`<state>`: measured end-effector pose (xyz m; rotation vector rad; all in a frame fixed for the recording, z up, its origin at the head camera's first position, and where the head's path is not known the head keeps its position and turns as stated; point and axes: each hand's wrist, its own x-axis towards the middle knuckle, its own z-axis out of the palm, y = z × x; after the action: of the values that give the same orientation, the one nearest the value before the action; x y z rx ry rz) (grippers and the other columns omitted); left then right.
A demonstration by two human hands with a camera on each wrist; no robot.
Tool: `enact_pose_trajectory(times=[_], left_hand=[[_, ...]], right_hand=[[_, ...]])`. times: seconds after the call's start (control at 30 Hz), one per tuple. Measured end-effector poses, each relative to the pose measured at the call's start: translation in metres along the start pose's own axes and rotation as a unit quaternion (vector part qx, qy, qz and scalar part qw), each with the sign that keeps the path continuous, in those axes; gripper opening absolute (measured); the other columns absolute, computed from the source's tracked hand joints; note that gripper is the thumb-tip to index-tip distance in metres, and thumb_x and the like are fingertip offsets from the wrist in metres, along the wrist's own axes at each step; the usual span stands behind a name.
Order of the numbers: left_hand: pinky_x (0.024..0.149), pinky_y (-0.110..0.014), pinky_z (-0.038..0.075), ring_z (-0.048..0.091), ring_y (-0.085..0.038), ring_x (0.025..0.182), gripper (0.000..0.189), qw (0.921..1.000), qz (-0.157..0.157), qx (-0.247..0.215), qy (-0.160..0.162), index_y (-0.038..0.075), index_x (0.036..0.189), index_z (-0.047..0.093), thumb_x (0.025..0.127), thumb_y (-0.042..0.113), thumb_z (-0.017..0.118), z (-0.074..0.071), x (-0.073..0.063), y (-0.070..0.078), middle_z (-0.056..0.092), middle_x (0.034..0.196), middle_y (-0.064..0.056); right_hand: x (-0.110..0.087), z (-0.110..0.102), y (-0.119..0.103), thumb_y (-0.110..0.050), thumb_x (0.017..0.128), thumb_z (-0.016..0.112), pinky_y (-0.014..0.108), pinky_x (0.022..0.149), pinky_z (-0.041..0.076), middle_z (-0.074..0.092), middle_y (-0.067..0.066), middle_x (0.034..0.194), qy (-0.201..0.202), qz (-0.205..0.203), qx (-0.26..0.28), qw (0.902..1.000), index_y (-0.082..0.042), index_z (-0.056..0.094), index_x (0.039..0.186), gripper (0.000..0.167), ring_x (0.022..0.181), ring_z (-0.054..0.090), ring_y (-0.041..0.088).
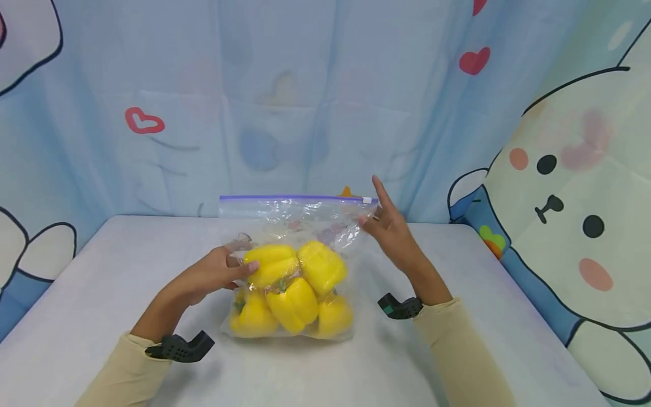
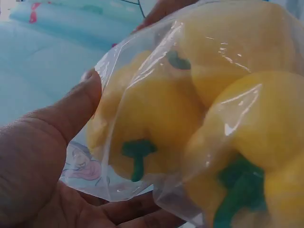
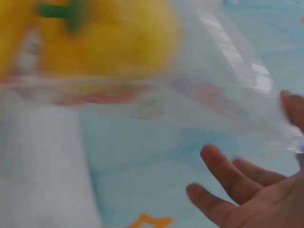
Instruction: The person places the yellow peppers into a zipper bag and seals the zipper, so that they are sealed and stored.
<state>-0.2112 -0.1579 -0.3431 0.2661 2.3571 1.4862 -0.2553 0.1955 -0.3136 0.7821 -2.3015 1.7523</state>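
A clear zip bag [image 1: 300, 220] with a purple zip strip along its top is packed with several yellow bell peppers [image 1: 292, 305]. Green stems show through the plastic in the left wrist view. My left hand [image 1: 216, 270] grips the bag's left side, thumb on the front and fingers behind. At the upper right corner, close to the white slider [image 1: 367, 200], is my right hand [image 1: 389, 232]. Its index finger points straight up and its thumb lies against the plastic. The other fingers [image 3: 223, 175] spread out straight in the right wrist view.
A white-covered table [image 1: 102, 294] lies under the bag. Behind it hangs a light blue curtain [image 1: 305, 73] with printed hearts, and a large cartoon animal [image 1: 569, 226] is printed at the right. Each wrist wears a black camera mount [image 1: 183, 347].
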Motion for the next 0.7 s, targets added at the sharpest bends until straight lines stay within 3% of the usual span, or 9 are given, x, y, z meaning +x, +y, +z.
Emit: enact_pose_trajectory(times=[0.07,0.17,0.27,0.43,0.53,0.7], left_hand=[[0.087,-0.044,0.052,0.061,-0.032,0.106,0.086,0.9998,-0.006,-0.015,0.016,0.006,0.153,0.024,0.088,0.044,0.067,0.003,0.004,-0.004,0.053,0.133,-0.028],[0.090,-0.045,0.051,0.059,-0.035,0.112,0.092,0.9983,-0.020,-0.022,0.051,0.003,0.153,0.020,0.088,0.049,0.065,0.008,0.008,-0.006,0.049,0.137,-0.029],[0.096,-0.050,0.045,0.054,-0.039,0.118,0.100,0.9960,-0.035,-0.013,0.081,0.001,0.154,0.011,0.087,0.057,0.061,0.011,0.008,-0.006,0.046,0.139,-0.031],[0.101,-0.055,0.039,0.051,-0.042,0.121,0.105,0.9937,-0.041,-0.012,0.104,0.003,0.154,-0.004,0.088,0.063,0.054,0.015,0.008,-0.006,0.039,0.143,-0.032],[0.104,-0.057,0.033,0.044,-0.045,0.127,0.109,0.9948,-0.034,-0.026,0.092,0.009,0.152,-0.019,0.089,0.061,0.054,0.018,0.010,-0.008,0.028,0.151,-0.029],[0.108,-0.064,0.014,0.014,-0.047,0.141,0.122,0.9972,-0.022,0.014,0.071,0.020,0.144,-0.037,0.084,0.065,0.059,0.025,0.013,-0.012,0.007,0.160,-0.020]], right_hand=[[-0.006,0.008,0.011,-0.015,0.098,0.055,0.044,0.102,0.040,0.017,0.015,0.158,-0.034,0.023,0.048,0.9980,-0.047,-0.008,0.152,0.089,0.138,0.033,0.032],[-0.015,0.019,0.022,-0.010,0.096,0.056,0.048,0.101,0.039,0.002,0.015,0.161,-0.053,0.019,0.073,0.9958,-0.049,-0.021,0.147,0.100,0.140,0.027,0.038],[-0.022,0.027,0.026,-0.012,0.093,0.062,0.049,0.098,0.042,0.005,0.015,0.161,-0.086,0.004,0.043,0.9954,-0.042,-0.015,0.152,0.101,0.135,0.036,0.042],[-0.028,0.034,0.030,-0.023,0.088,0.071,0.048,0.095,0.046,0.001,0.001,0.163,-0.176,0.029,0.002,0.9839,-0.036,0.007,0.157,0.094,0.130,0.042,0.042],[-0.029,0.035,0.035,-0.019,0.087,0.072,0.051,0.095,0.045,0.000,-0.005,0.162,-0.199,0.060,0.006,0.9782,-0.038,0.008,0.156,0.095,0.129,0.044,0.042],[-0.032,0.036,0.044,-0.022,0.088,0.071,0.055,0.098,0.042,-0.003,-0.009,0.161,-0.209,0.102,-0.006,0.9726,-0.043,0.004,0.155,0.097,0.130,0.041,0.041]])
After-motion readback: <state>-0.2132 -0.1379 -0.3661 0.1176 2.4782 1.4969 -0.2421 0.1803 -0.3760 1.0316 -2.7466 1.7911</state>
